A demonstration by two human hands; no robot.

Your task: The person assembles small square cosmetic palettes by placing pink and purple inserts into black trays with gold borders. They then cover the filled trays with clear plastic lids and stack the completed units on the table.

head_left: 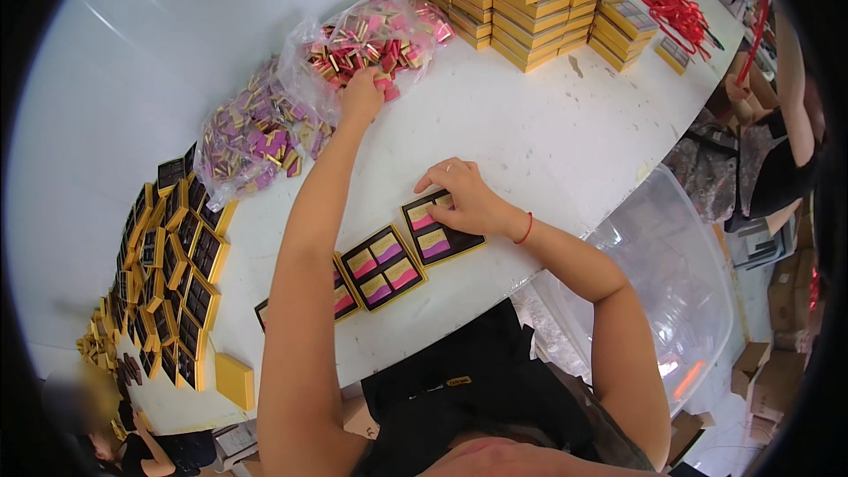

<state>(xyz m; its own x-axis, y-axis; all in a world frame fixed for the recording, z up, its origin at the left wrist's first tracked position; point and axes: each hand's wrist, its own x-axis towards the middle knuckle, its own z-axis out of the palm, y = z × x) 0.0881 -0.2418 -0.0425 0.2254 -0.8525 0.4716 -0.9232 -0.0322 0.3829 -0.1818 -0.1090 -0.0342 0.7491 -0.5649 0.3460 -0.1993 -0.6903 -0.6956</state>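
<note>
Left hand (362, 93): stretched far across the white table (548, 141), fingers curled down into the mouth of a clear plastic bag of pink and gold pieces (375, 40). The fingertips are buried among the pieces; whether they have pinched one cannot be told.

Right hand (468, 199): near the body, palm down, fingers loosely spread and slightly bent, resting on the far edge of a black tray with a gold rim (437, 230). Fingertips press on the tray's far-left compartments; nothing is grasped. A ring shows on one finger, a red cord on the wrist.

Tray under right hand: lies flat near the table's near edge, tilted, with pink, purple and gold pieces set in its compartments.

Second tray (384, 267): just left of the first, four compartments filled with pink and gold pieces, touched by neither hand.

Third tray (343, 293): further left, mostly hidden under the left forearm.

Bag of purple and gold pieces (252, 137): clear plastic, left of the pink bag, touching it.

Empty black and gold trays (177, 256): overlapping rows along the left of the table.

Stacks of closed gold boxes (521, 0): far side of the table, right of the pink bag.

Red ribbons (671, 4): far right, beside the stacks.

Clear plastic tub (671, 274): off the table's right edge, beside the right forearm.
</note>
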